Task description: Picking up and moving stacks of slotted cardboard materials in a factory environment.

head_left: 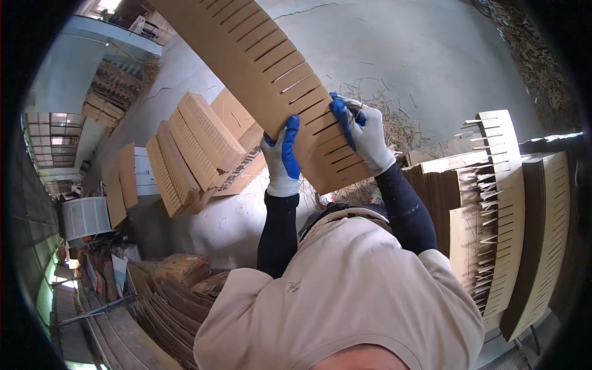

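Note:
A long brown cardboard sheet point(271, 80) with a row of slots along its right edge stretches from in front of my body to the top of the view. My left hand point(283, 157), in a white glove with blue-coated fingers, grips its left edge, the thumb lying on top. On the slotted edge, my right hand point(365, 131), gloved alike, is closed with its fingers curled against the cardboard. A small brown bit shows among those fingers; I cannot make out its shape. The fingers under the sheet are hidden.
Stacked slotted cardboard point(505, 216) stands at my right, with thin strips sticking out. More slotted pieces point(191, 148) lean at the left. Loose cardboard scraps point(394, 120) litter the floor beyond my right hand. Flattened brown cardboard point(179, 314) lies at the lower left.

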Available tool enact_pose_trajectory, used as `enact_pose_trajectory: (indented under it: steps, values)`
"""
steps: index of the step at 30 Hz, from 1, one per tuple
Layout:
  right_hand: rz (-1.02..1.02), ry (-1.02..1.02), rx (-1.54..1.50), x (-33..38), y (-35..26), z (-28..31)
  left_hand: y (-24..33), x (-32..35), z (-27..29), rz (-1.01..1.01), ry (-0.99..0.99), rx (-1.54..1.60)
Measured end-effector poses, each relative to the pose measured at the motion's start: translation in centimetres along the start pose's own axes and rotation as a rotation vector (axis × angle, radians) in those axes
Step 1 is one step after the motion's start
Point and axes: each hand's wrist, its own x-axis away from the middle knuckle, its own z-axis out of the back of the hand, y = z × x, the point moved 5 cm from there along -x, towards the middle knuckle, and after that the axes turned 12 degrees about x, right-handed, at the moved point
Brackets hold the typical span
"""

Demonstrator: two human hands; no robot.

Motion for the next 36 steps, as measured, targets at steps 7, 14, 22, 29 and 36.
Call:
enact_pose_trajectory:
  steps: [7, 14, 22, 29, 36]
  values:
    - [-0.105, 0.012, -0.023, 0.6, 1.2, -0.1, 0.4, 0.1, -0.1, -0.046, -0.056, 0.04]
    - [-0.295, 0.221, -0.278, -1.0, 3.1, 4.8, 1.4, 0.7, 0.4, -0.162, 0.011, -0.009]
    - [-0.227, -0.176, -0.388, -1.3, 4.4, 3.7, 2.6, -0.8, 2.2, -0.185, 0.021, -0.02]
    - [-0.143, -0.453, -0.221, 0.0, 0.0, 0.0, 2.8, -1.0, 3.6, -0.211, -0.051, -0.038]
    - [-0.05, -0.152, -0.089, -0.1, 1.1, 0.5, 3.0, -0.2, 2.2, -0.232, -0.083, -0.11]
